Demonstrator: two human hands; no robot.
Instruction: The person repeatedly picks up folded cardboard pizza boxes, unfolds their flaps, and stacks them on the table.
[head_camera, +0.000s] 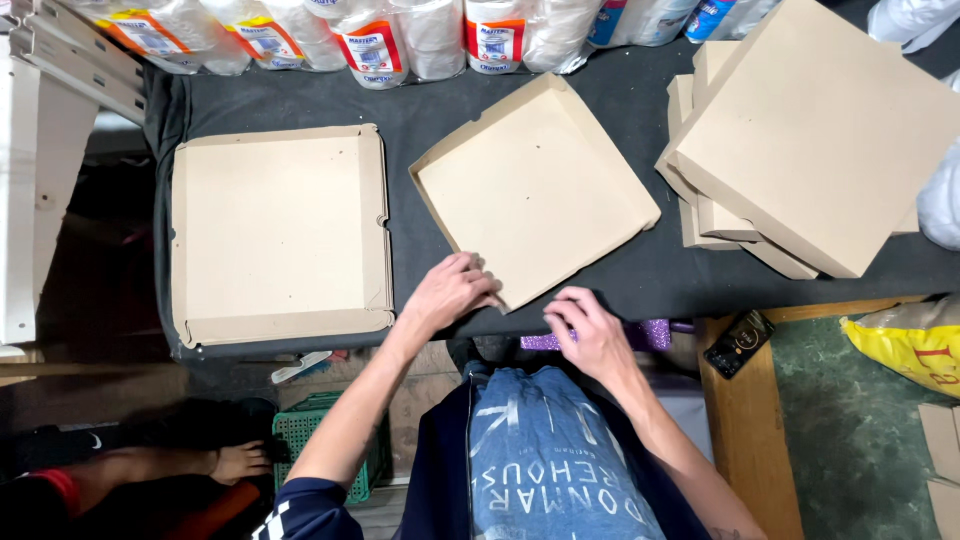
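- The person sat close to a table with a black cloth (420, 110), so both arms could reach the cardboard without stretching.
- A half-folded brown cardboard box (535, 185) lay turned at a slant in the middle of the cloth, with one corner poking toward the person. I think it lay that way so that corner was easy to get at.
- The left hand (450, 292) rested on that near corner. Its fingers were curled over the edge and pressed on the cardboard, so it was gripping the box there.
- The left arm came up from low on the left, bent at the elbow, with the wrist nearly flat.
- The right hand (590, 335) sat just beside the same corner, at the table's edge. Its fingers were bent loosely. I could not tell if it pinched anything.
- The right arm came in from the lower right.
- Another box, flat and open (280, 235), lay on the left, apart from both hands.
- A stack of finished boxes (815, 135) sat on the right, maybe put there to be out of the way.
- Wrapped packs (370, 40) lined the far edge.
- A dark phone (738, 343) lay on a wooden bench (750, 440) nearby.
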